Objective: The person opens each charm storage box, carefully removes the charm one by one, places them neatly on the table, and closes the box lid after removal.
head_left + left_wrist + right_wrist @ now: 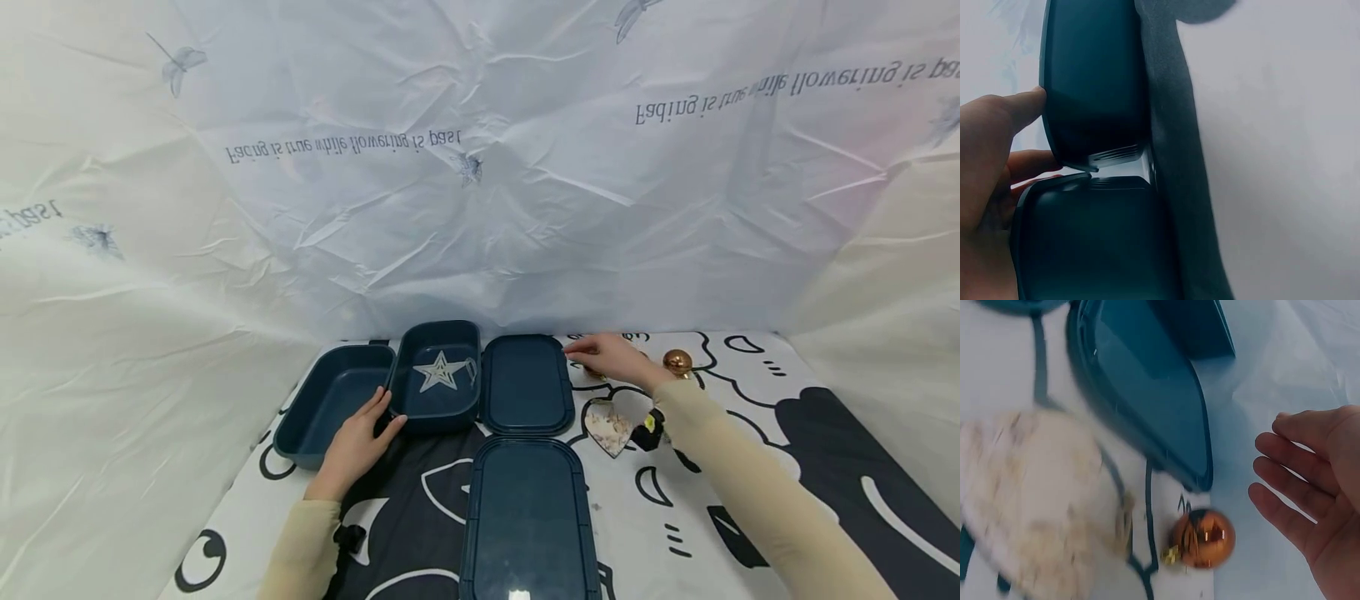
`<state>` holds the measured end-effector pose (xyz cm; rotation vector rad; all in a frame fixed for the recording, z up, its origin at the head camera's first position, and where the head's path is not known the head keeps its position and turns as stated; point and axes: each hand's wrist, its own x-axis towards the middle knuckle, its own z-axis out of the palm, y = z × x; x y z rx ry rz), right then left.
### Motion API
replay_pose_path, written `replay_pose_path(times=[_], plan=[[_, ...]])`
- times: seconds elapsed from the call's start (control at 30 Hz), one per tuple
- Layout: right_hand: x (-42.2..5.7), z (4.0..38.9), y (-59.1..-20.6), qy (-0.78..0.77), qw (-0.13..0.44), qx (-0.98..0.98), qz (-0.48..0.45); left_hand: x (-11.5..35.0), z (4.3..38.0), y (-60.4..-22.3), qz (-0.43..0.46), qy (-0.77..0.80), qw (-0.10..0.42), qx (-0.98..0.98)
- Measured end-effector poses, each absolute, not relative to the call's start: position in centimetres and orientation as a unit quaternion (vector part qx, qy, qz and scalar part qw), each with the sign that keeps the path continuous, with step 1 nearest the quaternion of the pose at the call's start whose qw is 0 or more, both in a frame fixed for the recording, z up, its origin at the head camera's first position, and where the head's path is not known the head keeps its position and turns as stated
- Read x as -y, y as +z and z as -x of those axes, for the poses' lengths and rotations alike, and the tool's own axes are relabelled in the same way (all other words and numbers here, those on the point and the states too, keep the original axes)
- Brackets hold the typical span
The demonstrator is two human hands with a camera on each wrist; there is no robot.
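Note:
My left hand (356, 448) touches the near left corner of a dark blue plastic box (435, 424), thumb at its rim and fingers at its side. A pale star ornament (439, 372) with a string loop lies in this box. A second blue box (296, 454) stands just left, and my fingers reach into the gap between the two in the left wrist view. My right hand (617, 360) hovers beside a flat blue lid (527, 385), fingers loosely extended and holding nothing. Near it, a shiny copper bauble (1205, 537) lies on the cloth, mostly hidden by the hand in the head view.
A heart-shaped ornament (609, 427) with pale bits lies below my right hand. Another copper bauble (677, 362) sits right of my wrist. A larger blue lid (529, 517) lies in front. White sheeting (525, 217) hangs behind the patterned cloth (645, 517).

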<state>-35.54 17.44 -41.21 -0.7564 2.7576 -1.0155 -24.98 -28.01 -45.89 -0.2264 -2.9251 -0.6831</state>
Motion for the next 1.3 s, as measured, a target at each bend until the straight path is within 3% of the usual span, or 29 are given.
replay_pose_path(times=[0.77, 1.1, 1.3], plan=[[-8.0, 38.7, -38.5, -0.417, 0.044, -0.881, 0.220, 28.4, 25.2, -45.8, 0.094, -0.224, 0.062, 0.968], [-4.1, 39.4, -37.1, -0.390, 0.031, -0.881, 0.265, 28.2, 25.1, -45.4, 0.107, -0.228, 0.024, 0.968], [-1.7, 39.7, -37.0, -0.348, 0.028, -0.889, 0.295, 28.2, 25.0, -45.4, 0.106, -0.232, 0.028, 0.966]])
